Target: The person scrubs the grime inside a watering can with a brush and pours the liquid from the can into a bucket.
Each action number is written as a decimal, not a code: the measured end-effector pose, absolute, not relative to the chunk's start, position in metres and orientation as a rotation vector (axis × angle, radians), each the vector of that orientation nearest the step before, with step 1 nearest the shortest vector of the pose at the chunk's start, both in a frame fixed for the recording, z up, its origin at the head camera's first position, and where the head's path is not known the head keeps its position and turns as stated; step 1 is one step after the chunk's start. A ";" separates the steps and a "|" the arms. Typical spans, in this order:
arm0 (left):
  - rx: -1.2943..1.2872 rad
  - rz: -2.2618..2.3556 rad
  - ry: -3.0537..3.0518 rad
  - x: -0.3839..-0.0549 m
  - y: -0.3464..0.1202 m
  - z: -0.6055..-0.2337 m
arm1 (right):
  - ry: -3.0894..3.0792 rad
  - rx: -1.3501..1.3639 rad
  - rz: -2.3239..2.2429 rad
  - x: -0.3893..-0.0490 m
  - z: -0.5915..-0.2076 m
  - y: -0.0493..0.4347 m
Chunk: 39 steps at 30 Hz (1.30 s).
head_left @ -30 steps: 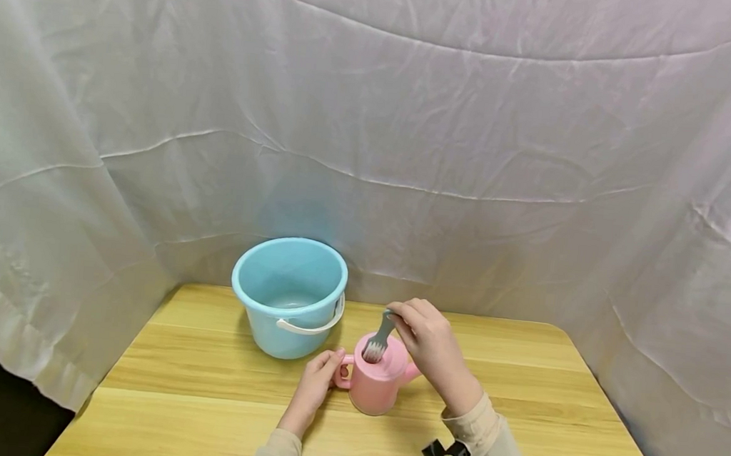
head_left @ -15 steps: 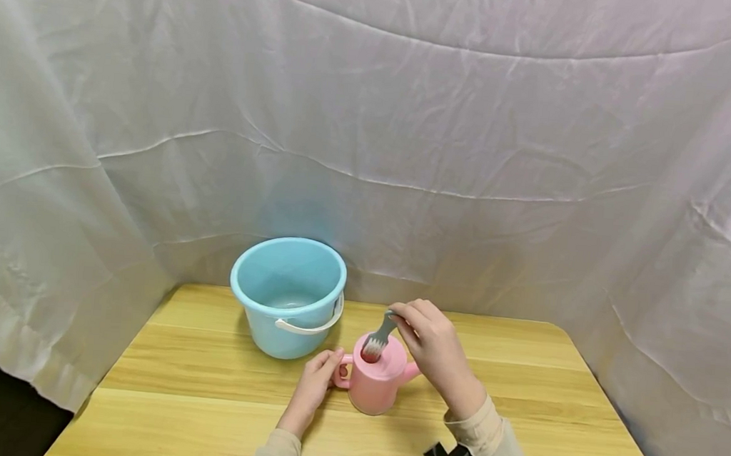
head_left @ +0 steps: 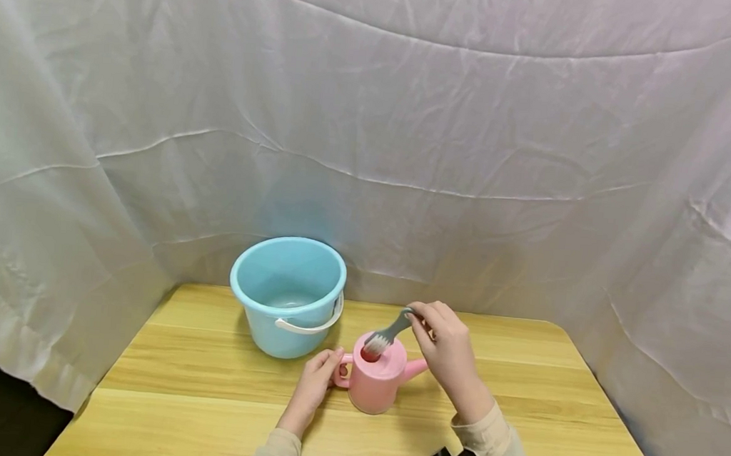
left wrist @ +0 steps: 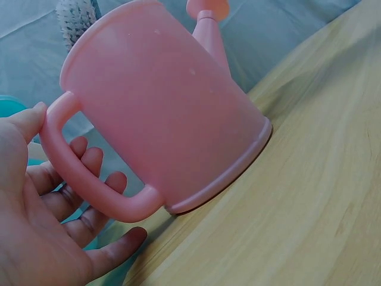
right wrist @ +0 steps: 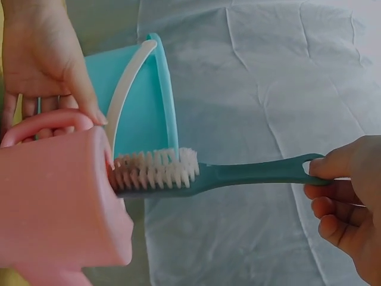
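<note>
A pink watering can (head_left: 373, 392) stands on the wooden table, its spout pointing right. My left hand (head_left: 312, 385) holds its handle (left wrist: 77, 173), thumb at the top and fingers behind the loop. My right hand (head_left: 448, 348) pinches the end of a grey-green scrub brush (right wrist: 244, 173) between thumb and fingers, right by its hanging hole. Tilted, the brush slopes down to the left into the round opening in the can's top. Part of its white bristles (right wrist: 164, 168) shows outside the opening; the tip is hidden inside the can.
Behind and left of the can stands a light blue bucket (head_left: 286, 335) with its white handle (head_left: 312, 329) hanging down at the front right. Grey-white cloth (head_left: 410, 153) hangs around the back and sides of the table (head_left: 196, 415).
My right hand has moved to the right and drawn the brush a little out of the can, tilting it more. The left hand and the can stay in place.
</note>
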<state>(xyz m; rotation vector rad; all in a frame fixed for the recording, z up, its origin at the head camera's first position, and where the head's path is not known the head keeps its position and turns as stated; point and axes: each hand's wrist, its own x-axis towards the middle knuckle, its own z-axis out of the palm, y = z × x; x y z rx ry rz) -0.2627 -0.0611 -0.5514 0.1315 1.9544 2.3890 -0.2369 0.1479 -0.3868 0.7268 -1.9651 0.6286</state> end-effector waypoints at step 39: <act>0.131 2.379 1.985 -0.262 -0.061 -0.552 | -2.059 0.254 0.933 -0.209 -0.458 0.205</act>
